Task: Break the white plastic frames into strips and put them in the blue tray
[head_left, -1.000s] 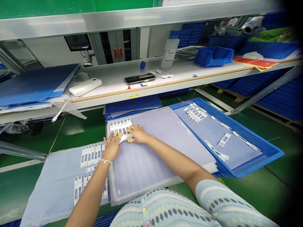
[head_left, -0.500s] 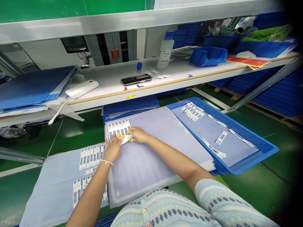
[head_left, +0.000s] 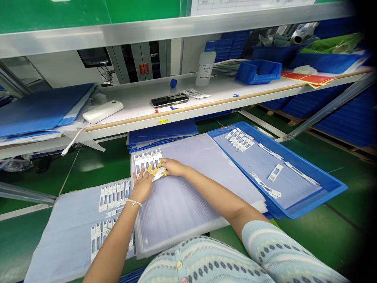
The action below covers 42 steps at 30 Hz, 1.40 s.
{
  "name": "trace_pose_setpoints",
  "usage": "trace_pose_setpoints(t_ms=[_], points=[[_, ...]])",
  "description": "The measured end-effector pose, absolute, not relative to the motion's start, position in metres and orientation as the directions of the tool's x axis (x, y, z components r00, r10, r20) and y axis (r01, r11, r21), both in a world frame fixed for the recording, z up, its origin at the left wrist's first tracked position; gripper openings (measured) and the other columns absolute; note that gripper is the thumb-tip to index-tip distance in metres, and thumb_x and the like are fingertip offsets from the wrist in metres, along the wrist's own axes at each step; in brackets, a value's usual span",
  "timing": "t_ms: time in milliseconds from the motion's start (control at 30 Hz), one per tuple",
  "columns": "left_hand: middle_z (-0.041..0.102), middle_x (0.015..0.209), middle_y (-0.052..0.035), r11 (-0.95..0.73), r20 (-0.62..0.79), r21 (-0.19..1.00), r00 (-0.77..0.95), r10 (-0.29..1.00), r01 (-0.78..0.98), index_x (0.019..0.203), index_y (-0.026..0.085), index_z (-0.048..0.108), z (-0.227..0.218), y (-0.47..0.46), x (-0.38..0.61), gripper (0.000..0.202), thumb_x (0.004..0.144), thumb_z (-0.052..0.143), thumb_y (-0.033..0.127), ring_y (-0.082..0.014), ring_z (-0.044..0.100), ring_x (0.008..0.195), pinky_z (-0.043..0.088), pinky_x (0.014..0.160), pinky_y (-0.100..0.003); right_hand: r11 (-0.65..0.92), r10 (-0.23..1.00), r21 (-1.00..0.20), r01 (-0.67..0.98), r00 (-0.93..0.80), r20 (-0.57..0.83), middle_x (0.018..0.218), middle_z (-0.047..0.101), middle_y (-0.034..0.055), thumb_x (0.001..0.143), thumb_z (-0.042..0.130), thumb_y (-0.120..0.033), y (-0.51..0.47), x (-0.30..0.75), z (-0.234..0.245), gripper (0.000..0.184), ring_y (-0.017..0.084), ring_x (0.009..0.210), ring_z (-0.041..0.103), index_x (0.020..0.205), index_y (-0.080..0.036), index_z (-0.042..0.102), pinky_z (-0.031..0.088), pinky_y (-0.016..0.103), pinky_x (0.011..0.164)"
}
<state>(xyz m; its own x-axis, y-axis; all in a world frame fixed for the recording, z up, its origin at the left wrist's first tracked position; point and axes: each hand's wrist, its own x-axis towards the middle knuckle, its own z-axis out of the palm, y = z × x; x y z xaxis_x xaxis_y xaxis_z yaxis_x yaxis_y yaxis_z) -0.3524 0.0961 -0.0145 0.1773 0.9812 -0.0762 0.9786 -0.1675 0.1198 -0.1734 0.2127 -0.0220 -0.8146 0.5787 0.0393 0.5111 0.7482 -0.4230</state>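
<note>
A row of white slotted plastic frames lies on a stack of translucent sheets. My left hand is open, its fingers stretched out over the lower ends of the row, some wearing yellow finger covers. Beside it, my right hand, also with yellow covers, is closed on a white plastic frame tilted at the row's right end. Part of that frame is hidden by the fingers. More white frames lie in rows on the pale blue sheet at left, partly under my left forearm.
At right, a blue tray holds a group of white frames and several loose ones. The shelf ahead bears a phone, a white bottle, a blue bin and a white power bank. Its front edge runs above the sheets.
My left hand has shifted very slightly right and up along the row's lower ends. The right hand stays nearly in place with the tilted frame.
</note>
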Motion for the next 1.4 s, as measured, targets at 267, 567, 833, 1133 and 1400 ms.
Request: trace_pose_setpoints(t_ms=[267, 567, 833, 1133, 1400], points=[[0.049, 0.143, -0.0103, -0.19, -0.077, 0.188, 0.208, 0.975, 0.964, 0.142, 0.024, 0.04, -0.019, 0.098, -0.35, 0.064, 0.082, 0.03, 0.004, -0.0346, 0.014, 0.145, 0.002, 0.108, -0.072, 0.762, 0.536, -0.493, 0.42, -0.836, 0.117, 0.117, 0.059, 0.0121, 0.075, 0.071, -0.014, 0.218, -0.163, -0.028, 0.053, 0.023, 0.109, 0.057, 0.126, -0.014, 0.057, 0.045, 0.034, 0.095], [0.052, 0.139, -0.0117, -0.129, -0.02, 0.48, 0.158, 0.987, 0.868, 0.132, 0.022, 0.054, -0.02, 0.099, -0.351, 0.061, 0.077, 0.037, 0.0, -0.0319, 0.013, 0.145, -0.013, 0.109, -0.064, 0.766, 0.565, -0.407, 0.497, -0.823, 0.059, 0.116, 0.062, 0.0144, 0.075, 0.072, -0.015, 0.209, -0.166, -0.014, 0.06, 0.027, 0.108, 0.057, 0.132, -0.013, 0.053, 0.043, 0.038, 0.095], [0.045, 0.146, -0.0109, -0.017, 0.021, 0.961, -0.011, 1.0, 0.276, 0.139, 0.022, 0.044, 0.006, 0.094, -0.339, 0.051, 0.09, 0.041, 0.037, -0.0295, 0.035, 0.138, 0.02, 0.115, -0.052, 0.758, 0.631, -0.484, 0.436, -0.677, 0.378, 0.102, 0.062, 0.0106, 0.083, 0.069, -0.036, 0.168, -0.158, -0.001, 0.053, 0.023, 0.096, 0.057, 0.128, -0.016, 0.052, 0.043, 0.036, 0.087], [0.048, 0.143, -0.0137, 0.125, -0.128, 0.941, 0.01, 0.992, -0.316, 0.143, 0.02, 0.034, 0.014, 0.106, -0.305, 0.055, 0.092, 0.036, 0.04, -0.0243, 0.054, 0.123, 0.042, 0.104, -0.045, 0.833, 0.505, -0.404, 0.378, -0.817, 0.277, 0.102, 0.066, 0.0115, 0.082, 0.069, -0.04, 0.123, -0.158, -0.003, 0.045, 0.023, 0.099, 0.057, 0.119, -0.015, 0.059, 0.042, 0.036, 0.088], [0.052, 0.138, -0.0176, 0.048, -0.05, 0.996, -0.026, 0.998, -0.069, 0.143, 0.016, 0.031, 0.013, 0.126, -0.299, 0.054, 0.096, 0.025, 0.044, -0.0245, 0.055, 0.122, 0.043, 0.103, -0.046, 0.783, 0.571, -0.433, 0.445, -0.791, 0.219, 0.109, 0.066, 0.0125, 0.081, 0.069, -0.017, 0.14, -0.154, 0.012, 0.043, 0.023, 0.103, 0.06, 0.121, -0.012, 0.058, 0.043, 0.033, 0.092]])
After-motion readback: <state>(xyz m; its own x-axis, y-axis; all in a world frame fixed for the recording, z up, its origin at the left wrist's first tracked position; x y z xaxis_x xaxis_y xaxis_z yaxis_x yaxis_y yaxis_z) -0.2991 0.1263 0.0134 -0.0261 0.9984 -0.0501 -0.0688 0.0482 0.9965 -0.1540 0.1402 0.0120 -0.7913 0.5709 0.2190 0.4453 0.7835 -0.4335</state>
